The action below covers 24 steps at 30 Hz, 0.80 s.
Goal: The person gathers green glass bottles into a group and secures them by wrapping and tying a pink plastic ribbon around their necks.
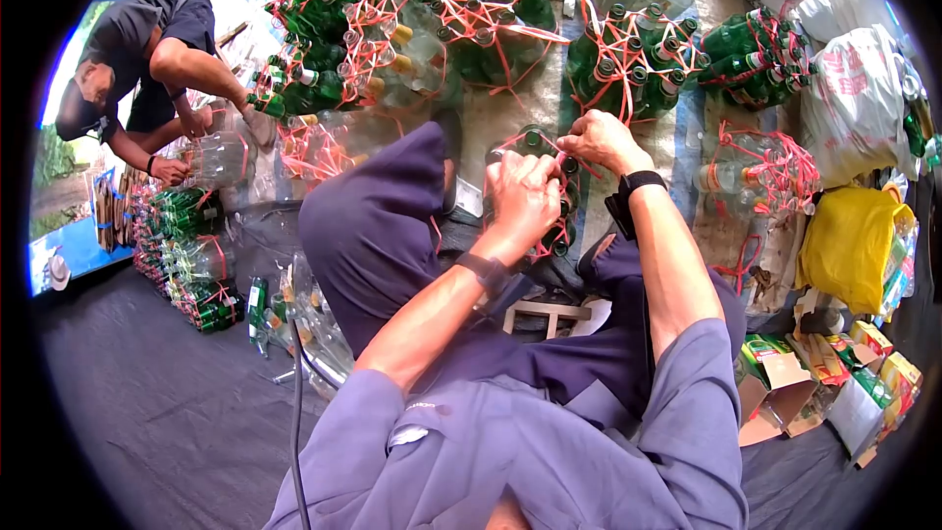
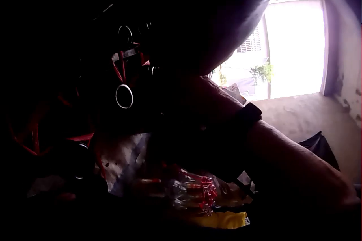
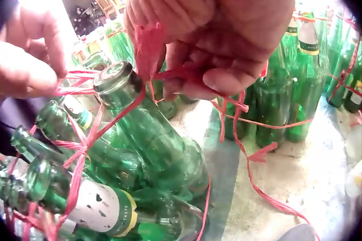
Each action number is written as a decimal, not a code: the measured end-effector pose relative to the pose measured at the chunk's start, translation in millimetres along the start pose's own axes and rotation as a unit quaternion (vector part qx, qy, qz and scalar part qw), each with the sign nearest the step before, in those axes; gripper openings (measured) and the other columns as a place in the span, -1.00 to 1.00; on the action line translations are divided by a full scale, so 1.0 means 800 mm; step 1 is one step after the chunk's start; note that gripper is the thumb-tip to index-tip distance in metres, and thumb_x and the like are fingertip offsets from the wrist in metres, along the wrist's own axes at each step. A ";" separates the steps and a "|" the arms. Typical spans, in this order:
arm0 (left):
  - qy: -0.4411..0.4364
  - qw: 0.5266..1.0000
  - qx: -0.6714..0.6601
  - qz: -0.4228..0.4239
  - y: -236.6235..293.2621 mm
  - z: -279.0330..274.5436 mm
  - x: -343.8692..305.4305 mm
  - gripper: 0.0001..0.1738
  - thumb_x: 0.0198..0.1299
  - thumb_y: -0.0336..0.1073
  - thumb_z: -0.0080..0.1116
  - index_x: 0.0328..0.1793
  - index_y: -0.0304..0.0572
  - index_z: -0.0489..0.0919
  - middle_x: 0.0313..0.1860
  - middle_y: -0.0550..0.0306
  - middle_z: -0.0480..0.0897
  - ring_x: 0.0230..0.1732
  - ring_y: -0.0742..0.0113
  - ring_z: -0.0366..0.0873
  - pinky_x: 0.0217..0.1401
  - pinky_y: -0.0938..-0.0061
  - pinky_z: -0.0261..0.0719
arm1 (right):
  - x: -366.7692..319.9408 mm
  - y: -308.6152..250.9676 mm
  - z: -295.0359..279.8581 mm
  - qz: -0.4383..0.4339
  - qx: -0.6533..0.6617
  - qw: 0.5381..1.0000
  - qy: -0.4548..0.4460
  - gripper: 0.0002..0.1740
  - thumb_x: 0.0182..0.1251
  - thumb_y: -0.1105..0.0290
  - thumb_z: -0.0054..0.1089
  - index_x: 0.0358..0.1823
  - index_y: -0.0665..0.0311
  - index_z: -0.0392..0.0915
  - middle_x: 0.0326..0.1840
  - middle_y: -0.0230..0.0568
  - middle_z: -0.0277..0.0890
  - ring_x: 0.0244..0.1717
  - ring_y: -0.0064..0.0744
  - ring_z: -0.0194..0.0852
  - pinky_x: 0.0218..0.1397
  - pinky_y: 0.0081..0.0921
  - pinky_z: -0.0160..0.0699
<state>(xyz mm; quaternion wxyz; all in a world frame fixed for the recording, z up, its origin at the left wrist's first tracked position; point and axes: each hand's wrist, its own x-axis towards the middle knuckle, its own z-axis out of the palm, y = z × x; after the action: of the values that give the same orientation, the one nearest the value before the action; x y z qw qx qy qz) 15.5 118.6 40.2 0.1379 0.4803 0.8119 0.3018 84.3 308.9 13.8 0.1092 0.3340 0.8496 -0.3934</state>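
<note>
the right hand (image 1: 605, 143) had its grip clamped on red string (image 3: 149, 49), and the left hand (image 1: 525, 198) pinched other strands of it, either side of a green bottle (image 3: 155, 136)'s neck. the bottle leaned, mouth up and leftward in the right wrist view, long axis slanting down rightward, its glass glossy and see-through. it was beside other tied bottles (image 3: 99, 156), between the person's legs.
</note>
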 end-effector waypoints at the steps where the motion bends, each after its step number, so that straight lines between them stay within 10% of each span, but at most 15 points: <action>1: -0.003 1.000 -0.012 -0.003 0.001 -0.003 -0.003 -0.89 0.10 -0.30 0.27 -0.23 -0.03 0.63 -0.27 0.21 0.65 -0.04 0.10 0.50 0.10 0.15 0.35 | 0.001 0.000 0.001 -0.010 -0.008 1.000 -0.005 -0.61 0.15 0.06 0.44 -0.26 0.29 0.78 -0.24 0.09 0.72 -0.08 0.07 0.71 0.07 -0.11 0.63; 6: -0.055 0.964 -0.197 -0.169 -0.005 -0.011 -0.011 -0.79 0.16 -0.41 0.21 -0.08 -0.28 0.53 -0.29 0.01 0.66 -0.20 0.16 0.64 -0.06 0.28 0.61 | -0.008 -0.007 0.009 -0.029 -0.024 0.999 0.020 -0.64 0.18 0.09 0.40 -0.25 0.27 0.78 -0.18 0.10 0.72 -0.06 0.09 0.70 0.07 -0.10 0.65; 24: -0.018 0.970 -0.159 -0.182 -0.034 -0.008 -0.028 -0.89 0.14 -0.46 0.21 -0.22 -0.31 0.56 -0.36 0.02 0.65 -0.28 0.29 0.65 -0.11 0.36 0.61 | -0.011 0.000 0.025 -0.126 -0.007 0.988 0.090 -0.74 0.21 0.31 0.19 -0.37 0.40 0.70 -0.30 0.26 0.66 -0.12 0.20 0.69 0.03 -0.03 0.67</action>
<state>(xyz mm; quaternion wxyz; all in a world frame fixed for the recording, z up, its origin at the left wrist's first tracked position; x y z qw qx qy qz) 4.4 87.3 26.7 0.2799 0.3021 0.8243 0.3885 89.5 289.9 4.7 -0.0158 0.2579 0.8938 -0.3666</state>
